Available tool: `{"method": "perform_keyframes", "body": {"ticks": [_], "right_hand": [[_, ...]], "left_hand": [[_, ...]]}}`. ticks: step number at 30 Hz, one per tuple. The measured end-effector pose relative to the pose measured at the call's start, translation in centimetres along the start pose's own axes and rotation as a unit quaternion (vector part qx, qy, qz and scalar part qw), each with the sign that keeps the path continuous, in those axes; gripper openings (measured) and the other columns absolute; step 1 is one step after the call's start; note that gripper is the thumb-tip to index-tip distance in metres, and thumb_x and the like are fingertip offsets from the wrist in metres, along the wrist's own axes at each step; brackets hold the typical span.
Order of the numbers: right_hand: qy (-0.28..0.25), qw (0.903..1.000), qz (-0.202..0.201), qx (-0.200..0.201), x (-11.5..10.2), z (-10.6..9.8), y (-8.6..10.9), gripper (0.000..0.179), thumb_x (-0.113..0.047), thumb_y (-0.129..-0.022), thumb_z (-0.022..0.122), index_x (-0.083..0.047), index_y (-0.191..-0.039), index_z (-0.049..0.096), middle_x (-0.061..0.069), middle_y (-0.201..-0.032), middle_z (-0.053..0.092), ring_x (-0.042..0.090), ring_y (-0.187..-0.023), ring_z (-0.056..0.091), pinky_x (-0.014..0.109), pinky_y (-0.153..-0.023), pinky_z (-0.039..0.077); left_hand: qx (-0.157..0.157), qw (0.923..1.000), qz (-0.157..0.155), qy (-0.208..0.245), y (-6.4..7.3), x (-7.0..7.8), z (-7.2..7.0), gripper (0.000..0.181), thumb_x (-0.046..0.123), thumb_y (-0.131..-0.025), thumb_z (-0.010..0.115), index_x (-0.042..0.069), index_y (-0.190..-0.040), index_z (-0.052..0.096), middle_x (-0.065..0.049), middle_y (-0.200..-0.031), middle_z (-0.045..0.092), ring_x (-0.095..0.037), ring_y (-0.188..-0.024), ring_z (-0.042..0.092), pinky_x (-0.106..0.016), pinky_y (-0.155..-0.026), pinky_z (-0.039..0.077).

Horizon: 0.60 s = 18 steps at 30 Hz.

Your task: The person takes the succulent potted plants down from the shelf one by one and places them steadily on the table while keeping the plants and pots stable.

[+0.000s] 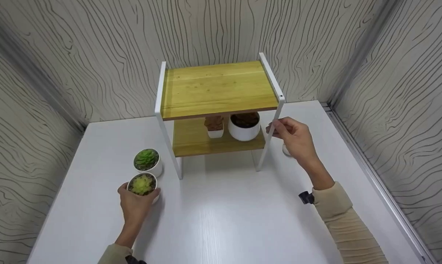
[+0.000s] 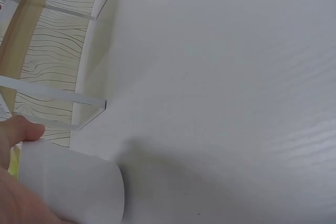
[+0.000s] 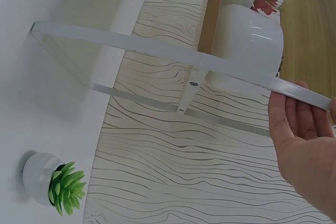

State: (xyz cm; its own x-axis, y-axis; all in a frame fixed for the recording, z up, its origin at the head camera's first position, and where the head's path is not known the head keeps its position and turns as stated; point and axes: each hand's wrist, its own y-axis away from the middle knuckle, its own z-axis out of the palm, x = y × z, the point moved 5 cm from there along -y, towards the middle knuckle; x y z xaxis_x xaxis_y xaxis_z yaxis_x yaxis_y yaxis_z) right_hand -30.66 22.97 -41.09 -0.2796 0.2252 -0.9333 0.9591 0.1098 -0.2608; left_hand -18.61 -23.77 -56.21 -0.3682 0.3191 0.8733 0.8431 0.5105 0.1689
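My left hand grips the white pot of a yellow-green succulent, thumb and fingers on opposite sides. In the left wrist view the pot's white wall fills the lower left. Just behind it stands a second potted succulent with darker green leaves. On the other side, my right hand holds the white front upright of a two-tier wooden shelf. The right wrist view shows its fingers curled behind that white metal upright; the thumb is mostly cut off by the frame edge.
Two white pots stand on the lower shelf: a small one with a reddish plant and a larger round one. Right of the shelf, a small potted green succulent sits on the white table. Wood-grain-patterned panels enclose the table.
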Motion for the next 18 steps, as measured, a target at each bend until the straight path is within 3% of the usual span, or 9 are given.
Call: {"method": "perform_keyframes", "body": {"ticks": [7, 18], "right_hand": [[-0.001, 1.0000, 0.002, 0.001, 0.15, 0.03, -0.03, 0.040, -0.036, -0.106, 0.063, 0.003, -0.114, 0.071, 0.016, -0.110, 0.077, 0.012, -0.103, 0.077, 0.023, -0.095, 0.061], [-0.003, 1.0000, -0.003, -0.002, 0.18, 0.08, 0.00, 0.040, -0.035, -0.106, 0.063, 0.003, -0.115, 0.071, 0.020, -0.111, 0.076, 0.021, -0.106, 0.078, 0.024, -0.095, 0.061]], "left_hand": [[-0.005, 1.0000, -0.003, 0.005, -0.10, -0.27, 0.07, 0.109, 0.025, -0.083, 0.086, -0.009, -0.157, 0.013, -0.037, -0.152, 0.038, -0.047, -0.143, 0.043, -0.060, -0.118, 0.043], [-0.012, 0.9999, -0.007, -0.002, -0.24, -0.44, 0.03, 0.111, 0.027, -0.084, 0.086, -0.009, -0.158, 0.011, -0.038, -0.153, 0.037, -0.048, -0.144, 0.043, -0.061, -0.118, 0.044]]}}
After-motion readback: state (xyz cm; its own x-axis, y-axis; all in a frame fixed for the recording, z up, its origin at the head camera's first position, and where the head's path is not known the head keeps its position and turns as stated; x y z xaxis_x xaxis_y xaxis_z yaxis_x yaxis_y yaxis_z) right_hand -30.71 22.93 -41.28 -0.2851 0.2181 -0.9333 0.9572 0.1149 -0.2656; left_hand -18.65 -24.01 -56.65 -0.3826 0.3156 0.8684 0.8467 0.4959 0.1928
